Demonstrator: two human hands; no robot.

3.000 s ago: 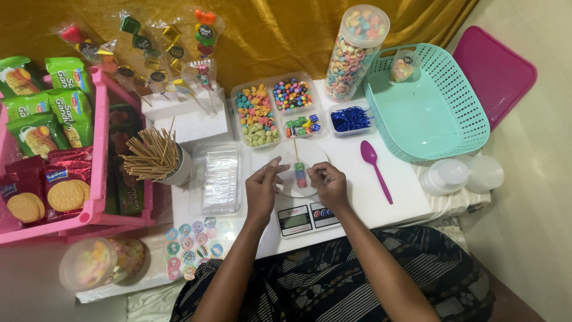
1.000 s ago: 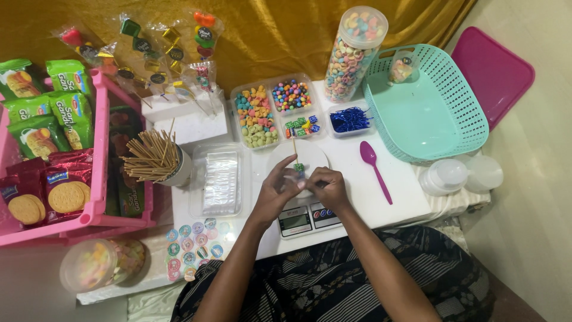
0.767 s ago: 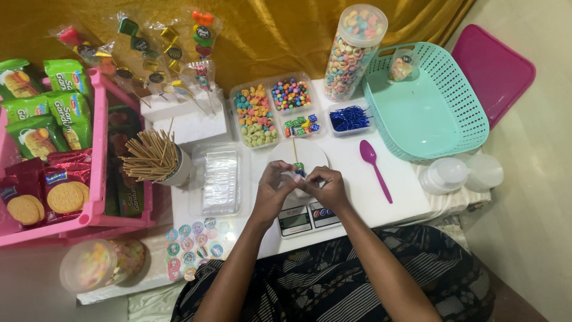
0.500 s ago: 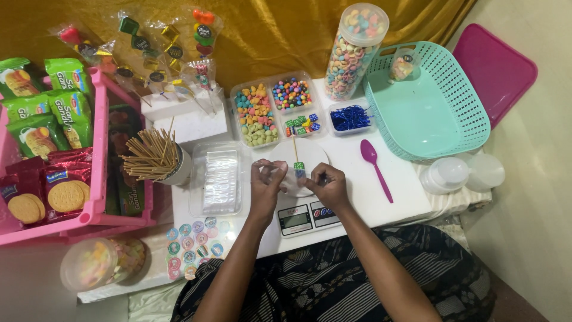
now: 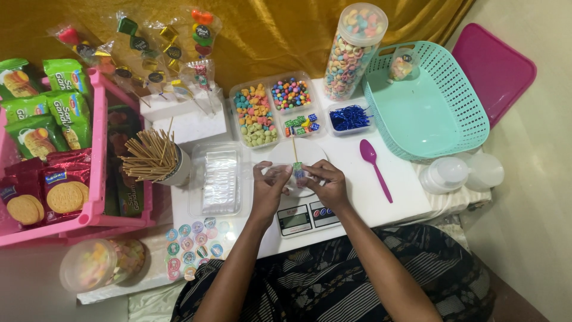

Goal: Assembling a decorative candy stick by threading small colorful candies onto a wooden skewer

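At the centre of the frame I see my left hand [image 5: 269,189] and right hand [image 5: 326,183] meeting over the white round plate [image 5: 310,150] of the small scale [image 5: 307,216] on the counter [image 5: 393,203]. The fingers of both hands are pinched on a candy skewer [image 5: 296,164], a thin stick with small coloured sweets at its lower end, standing nearly upright from my fingertips toward the top of the frame. Just above the plate sit clear trays of candy [image 5: 271,107] and a small tub of blue ties [image 5: 348,117]. A purple spoon [image 5: 374,167] lies right of my right hand. A cup of wooden sticks [image 5: 152,158] stands at centre left, a teal basket [image 5: 426,101] at upper right.
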